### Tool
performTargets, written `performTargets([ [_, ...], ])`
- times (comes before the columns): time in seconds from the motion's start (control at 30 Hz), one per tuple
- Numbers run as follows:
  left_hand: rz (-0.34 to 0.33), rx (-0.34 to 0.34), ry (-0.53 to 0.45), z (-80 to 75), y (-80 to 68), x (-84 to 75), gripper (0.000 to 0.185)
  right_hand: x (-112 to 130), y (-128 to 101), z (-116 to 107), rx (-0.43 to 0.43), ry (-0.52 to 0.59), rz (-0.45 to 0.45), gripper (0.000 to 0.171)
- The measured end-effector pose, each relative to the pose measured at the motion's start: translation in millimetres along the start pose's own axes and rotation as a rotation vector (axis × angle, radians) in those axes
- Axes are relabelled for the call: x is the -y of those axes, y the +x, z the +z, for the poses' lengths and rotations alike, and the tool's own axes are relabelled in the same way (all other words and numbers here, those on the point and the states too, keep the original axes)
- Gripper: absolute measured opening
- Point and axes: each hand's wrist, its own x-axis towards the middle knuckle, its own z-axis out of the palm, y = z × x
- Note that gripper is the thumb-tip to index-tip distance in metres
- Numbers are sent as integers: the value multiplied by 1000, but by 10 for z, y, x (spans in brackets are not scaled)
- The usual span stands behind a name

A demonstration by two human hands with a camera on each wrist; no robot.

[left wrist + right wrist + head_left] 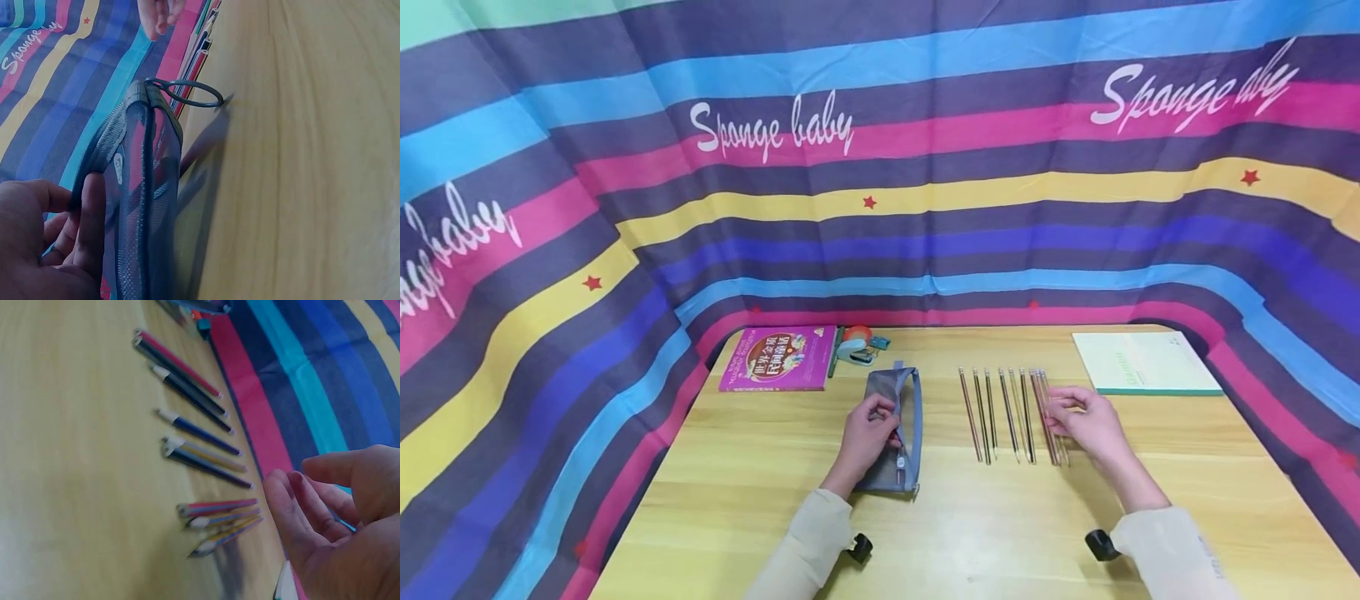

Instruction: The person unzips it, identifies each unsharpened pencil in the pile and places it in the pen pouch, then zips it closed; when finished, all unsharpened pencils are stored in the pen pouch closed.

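My left hand (865,433) pinches the edge of a grey-blue mesh pencil case (880,481) lying on the table. Up close in the left wrist view, thumb and fingers hold the zipper edge of the case (134,212), and a ring loop hangs from its end. Several pencils (1027,417) lie side by side to the right of the case. Over the rightmost ones hovers my right hand (1086,425), its fingers loosely bent. In the right wrist view nothing shows between those fingers; a red pencil (219,507) and two yellowish pencils lie near the fingertips.
A purple book (797,367) lies at the back left, beside a stapler (856,352) and a round orange object (858,334). At the back right is a pale green notebook (1150,364). A striped cloth (925,196) hangs around the table's far side.
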Motion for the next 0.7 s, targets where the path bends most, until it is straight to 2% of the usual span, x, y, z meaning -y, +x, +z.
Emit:
performTargets([
  [0.2, 4, 7, -18, -41, -13, 11, 15, -152, 9, 48, 3, -36, 63, 44],
  [0.4, 0, 9, -11, -33, -4, 14, 15, -230, 14, 55, -12, -92, 46, 40],
  [0.7, -23, 2, -5, -37, 21, 26, 16, -257, 44, 49, -24, -105, 42, 37],
])
